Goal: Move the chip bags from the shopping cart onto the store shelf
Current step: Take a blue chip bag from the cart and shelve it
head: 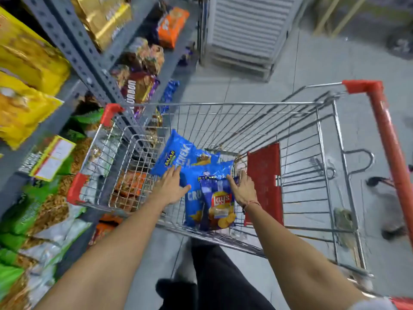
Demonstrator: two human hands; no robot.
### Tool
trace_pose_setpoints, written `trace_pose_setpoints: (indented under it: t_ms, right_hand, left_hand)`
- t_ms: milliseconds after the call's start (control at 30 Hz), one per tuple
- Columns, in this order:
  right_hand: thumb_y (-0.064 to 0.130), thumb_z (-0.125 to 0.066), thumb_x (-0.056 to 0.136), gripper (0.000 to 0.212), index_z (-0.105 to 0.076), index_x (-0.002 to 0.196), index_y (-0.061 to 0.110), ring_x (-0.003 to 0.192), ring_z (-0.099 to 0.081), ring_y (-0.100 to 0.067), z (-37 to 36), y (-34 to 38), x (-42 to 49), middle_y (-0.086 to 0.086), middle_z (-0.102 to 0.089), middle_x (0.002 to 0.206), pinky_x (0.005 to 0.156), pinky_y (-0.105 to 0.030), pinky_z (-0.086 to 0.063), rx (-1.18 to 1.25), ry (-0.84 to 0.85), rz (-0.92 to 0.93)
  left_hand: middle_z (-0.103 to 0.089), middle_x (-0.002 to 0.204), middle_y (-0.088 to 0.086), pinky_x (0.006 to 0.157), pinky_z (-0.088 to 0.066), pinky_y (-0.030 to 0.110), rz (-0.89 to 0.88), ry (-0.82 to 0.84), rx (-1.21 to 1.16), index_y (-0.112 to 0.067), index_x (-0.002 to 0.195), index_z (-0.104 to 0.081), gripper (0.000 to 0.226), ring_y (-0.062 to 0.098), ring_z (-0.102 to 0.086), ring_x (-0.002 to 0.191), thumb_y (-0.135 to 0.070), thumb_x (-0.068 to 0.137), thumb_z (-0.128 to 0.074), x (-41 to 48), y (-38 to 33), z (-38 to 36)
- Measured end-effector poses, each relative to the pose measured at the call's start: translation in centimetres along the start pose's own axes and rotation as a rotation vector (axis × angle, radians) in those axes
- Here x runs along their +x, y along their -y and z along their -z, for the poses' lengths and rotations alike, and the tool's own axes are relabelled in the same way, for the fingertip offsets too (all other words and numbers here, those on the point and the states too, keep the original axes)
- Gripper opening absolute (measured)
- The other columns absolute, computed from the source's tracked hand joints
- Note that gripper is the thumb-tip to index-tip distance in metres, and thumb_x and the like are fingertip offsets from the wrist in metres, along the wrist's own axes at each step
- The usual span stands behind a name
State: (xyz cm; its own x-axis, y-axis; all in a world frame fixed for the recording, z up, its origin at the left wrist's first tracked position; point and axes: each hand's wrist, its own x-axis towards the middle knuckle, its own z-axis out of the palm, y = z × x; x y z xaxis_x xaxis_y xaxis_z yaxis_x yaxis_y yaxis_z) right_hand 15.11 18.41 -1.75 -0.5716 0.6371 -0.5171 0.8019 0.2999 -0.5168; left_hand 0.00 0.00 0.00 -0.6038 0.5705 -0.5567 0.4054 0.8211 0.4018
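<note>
Three blue chip bags lie in the wire shopping cart (pixel 223 104): a Balaji bag (pixel 176 153) at the back, a larger blue bag (pixel 193 195) under it, and a dark blue Lays bag (pixel 220 202) on top in front. My left hand (pixel 172 186) reaches into the cart, fingers spread, resting at the left edge of the larger blue bag. My right hand (pixel 242 189) is open at the right edge of the Lays bag, touching it. Neither hand has closed on a bag. The store shelf (pixel 73 45) stands to the left.
The shelf holds yellow bags (pixel 26 63) up top, green snack bags (pixel 24 215) lower, and biscuit packs (pixel 138 86) further along. The cart has red corners, a red handle (pixel 388 139) on the right and a red seat flap (pixel 263 182). A white slatted unit (pixel 248 30) stands ahead.
</note>
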Motion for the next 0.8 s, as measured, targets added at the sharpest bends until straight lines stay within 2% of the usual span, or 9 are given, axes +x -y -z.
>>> trace_pose_setpoints:
  t_ms: [133, 233, 367, 433, 500, 567, 633, 733, 800]
  right_hand:
    - [0.054, -0.046, 0.090, 0.072, -0.033, 0.143, 0.006, 0.129, -0.043, -0.040, -0.9, -0.3, 2.8, -0.021, -0.048, 0.139, 0.106, -0.043, -0.036, 0.213, -0.004, -0.088]
    - [0.041, -0.049, 0.094, 0.055, -0.043, 0.136, 0.005, 0.126, -0.050, -0.035, -1.7, -0.5, 5.8, -0.020, -0.054, 0.135, 0.100, -0.037, -0.038, 0.346, 0.016, -0.167]
    - [0.024, -0.056, 0.093, 0.046, -0.050, 0.128, -0.004, 0.093, -0.057, -0.020, -2.7, -1.5, 9.6, -0.011, -0.061, 0.101, 0.065, -0.020, -0.044, 0.487, 0.161, -0.213]
    - [0.019, -0.061, 0.089, 0.040, -0.055, 0.120, -0.006, 0.096, -0.056, -0.021, -3.0, -1.7, 11.1, -0.011, -0.060, 0.105, 0.073, -0.022, -0.049, 0.532, 0.236, -0.227]
    - [0.033, -0.073, 0.077, 0.058, -0.057, 0.116, -0.006, 0.098, -0.060, -0.026, -4.3, -3.2, 13.2, -0.019, -0.061, 0.114, 0.091, -0.040, -0.051, 0.544, 0.274, -0.235]
    - [0.055, -0.083, 0.054, 0.101, -0.051, 0.127, -0.006, 0.113, -0.058, -0.031, -6.7, -6.6, 15.9, -0.023, -0.056, 0.131, 0.101, -0.048, -0.047, 0.606, 0.335, -0.224]
    - [0.060, -0.084, 0.046, 0.109, -0.051, 0.128, -0.003, 0.117, -0.057, -0.032, -7.5, -7.8, 16.6, -0.021, -0.056, 0.132, 0.101, -0.047, -0.046, 0.640, 0.376, -0.196]
    - [0.039, -0.077, 0.072, 0.068, -0.058, 0.118, -0.007, 0.101, -0.064, -0.031, -3.9, -2.8, 13.0, -0.024, -0.063, 0.124, 0.097, -0.049, -0.050, 0.611, 0.324, -0.225]
    - [0.026, -0.071, 0.081, 0.048, -0.060, 0.112, -0.008, 0.090, -0.067, -0.032, -2.8, -1.1, 11.8, -0.023, -0.067, 0.115, 0.091, -0.050, -0.054, 0.605, 0.340, -0.222]
  left_hand:
    - [-0.036, 0.145, 0.021, 0.108, -0.032, 0.045, 0.155, 0.046, -0.140, -0.005, 0.140, -0.028, 0.075, 0.036, -0.035, 0.133, -0.039, 0.081, -0.060, 2.6, 1.5, -2.8]
    - [-0.036, 0.145, 0.025, 0.108, -0.032, 0.045, 0.252, 0.112, -0.244, -0.004, 0.142, -0.023, 0.079, 0.040, -0.034, 0.132, -0.036, 0.081, -0.063, 4.5, 2.0, -4.9]
    - [-0.046, 0.140, 0.020, 0.110, -0.031, 0.045, 0.371, 0.111, -0.482, -0.005, 0.140, -0.025, 0.105, 0.036, -0.043, 0.129, -0.066, 0.062, -0.061, 7.3, 2.7, -7.3]
    - [-0.050, 0.136, 0.017, 0.103, -0.035, 0.031, 0.423, 0.067, -0.549, -0.004, 0.134, -0.037, 0.082, 0.034, -0.047, 0.125, -0.055, 0.075, -0.059, 8.1, 2.4, -7.8]
    - [-0.047, 0.138, 0.015, 0.082, -0.033, 0.022, 0.484, 0.054, -0.636, -0.001, 0.133, -0.040, 0.053, 0.031, -0.044, 0.126, -0.028, 0.090, -0.054, 9.0, 1.8, -8.3]
    - [-0.045, 0.141, 0.016, 0.081, -0.035, 0.024, 0.475, 0.054, -0.791, 0.002, 0.134, -0.036, 0.047, 0.031, -0.044, 0.127, -0.015, 0.092, -0.050, 9.1, 0.8, -8.0]
    - [-0.047, 0.139, 0.020, 0.082, -0.040, 0.026, 0.463, 0.041, -0.899, 0.004, 0.131, -0.038, 0.043, 0.030, -0.050, 0.121, -0.010, 0.092, -0.050, 9.6, 1.5, -8.5]
    - [-0.057, 0.128, 0.019, 0.086, -0.042, 0.035, 0.453, 0.038, -0.961, 0.000, 0.122, -0.047, 0.037, 0.030, -0.056, 0.113, -0.020, 0.091, -0.053, 9.2, 1.9, -8.0]
    - [-0.059, 0.125, 0.018, 0.083, -0.039, 0.032, 0.409, 0.038, -0.985, -0.002, 0.119, -0.049, 0.035, 0.026, -0.057, 0.110, -0.022, 0.091, -0.053, 8.7, 2.0, -7.2]
